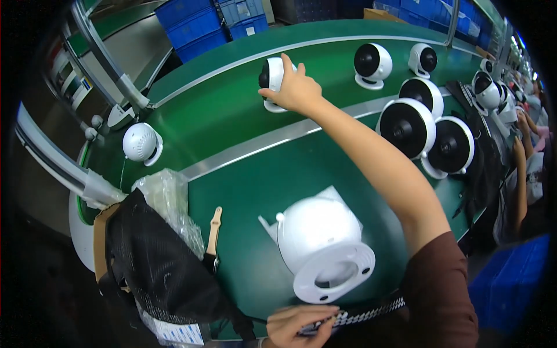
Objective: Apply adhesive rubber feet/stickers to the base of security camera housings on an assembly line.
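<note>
White devices [322, 232], ball-shaped with round bases, are spread across the workbench and the conveyor belt. At the near edge the left hand [296, 326] has its fingers bent over the end of a dark strip [374, 312] with a white pattern; whether it really grips that strip, I cannot tell. To its left are a printed sheet [177, 332] in clear plastic and a black mesh bag [168, 261] bulging against a cardboard piece [103, 240].

Just beyond the left hand, the largest ball lies tipped on the green workbench [243, 191], its ring-shaped base turned toward the viewer. A tool with a beige handle [214, 232] lies between it and the mesh bag, and crumpled clear plastic [165, 194] sits farther up. On the right, three balls with black faces [449, 145] crowd close together near a metal rail [255, 149].

Past the rail runs the green belt [209, 116]. One white ball [139, 142] rests at its left end. Near the middle, the right hand [297, 88] holds a small ball [275, 72] in a wide grip, thumb across its black front and fingers over its top; its base is close to the belt. Two more balls [380, 62] stand upright to the right. Blue crates [194, 32] are stacked behind.
</note>
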The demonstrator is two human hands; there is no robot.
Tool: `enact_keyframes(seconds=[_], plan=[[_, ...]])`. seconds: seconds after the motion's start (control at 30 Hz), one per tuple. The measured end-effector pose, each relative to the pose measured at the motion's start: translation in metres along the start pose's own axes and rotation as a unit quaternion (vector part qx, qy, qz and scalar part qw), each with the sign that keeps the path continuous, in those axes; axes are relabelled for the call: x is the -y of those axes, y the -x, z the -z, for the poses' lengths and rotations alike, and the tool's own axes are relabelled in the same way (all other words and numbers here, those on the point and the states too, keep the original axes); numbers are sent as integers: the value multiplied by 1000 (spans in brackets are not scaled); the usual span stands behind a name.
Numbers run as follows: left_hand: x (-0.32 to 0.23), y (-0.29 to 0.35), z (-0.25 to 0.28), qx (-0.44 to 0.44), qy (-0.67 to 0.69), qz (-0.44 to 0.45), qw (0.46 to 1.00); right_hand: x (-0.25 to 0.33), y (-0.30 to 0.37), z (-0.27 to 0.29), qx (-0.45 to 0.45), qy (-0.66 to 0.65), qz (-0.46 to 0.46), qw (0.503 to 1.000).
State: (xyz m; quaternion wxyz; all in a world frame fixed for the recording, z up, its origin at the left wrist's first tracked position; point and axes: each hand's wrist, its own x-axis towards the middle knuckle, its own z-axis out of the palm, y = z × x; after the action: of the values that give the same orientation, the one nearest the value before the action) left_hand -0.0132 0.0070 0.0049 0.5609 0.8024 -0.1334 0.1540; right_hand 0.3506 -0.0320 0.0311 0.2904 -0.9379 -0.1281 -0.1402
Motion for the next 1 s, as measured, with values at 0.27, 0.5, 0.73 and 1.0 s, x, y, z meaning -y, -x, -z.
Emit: enact_keyframes(seconds=[0.27, 0.5, 0.73, 1.0], plan=[[16, 1, -5, -13, 82, -27, 996, -20, -56, 14, 104, -137, -108, 979], [9, 2, -8, -39, 117, 51, 991, -30, 60, 98, 154, 15, 68, 986], [-2, -10, 2, 14, -13, 42, 999, -73, 121, 116, -82, 193, 227, 951], [4, 4, 1, -110, 100, 82, 986, -10, 288, 168, 146, -195, 219, 945]])
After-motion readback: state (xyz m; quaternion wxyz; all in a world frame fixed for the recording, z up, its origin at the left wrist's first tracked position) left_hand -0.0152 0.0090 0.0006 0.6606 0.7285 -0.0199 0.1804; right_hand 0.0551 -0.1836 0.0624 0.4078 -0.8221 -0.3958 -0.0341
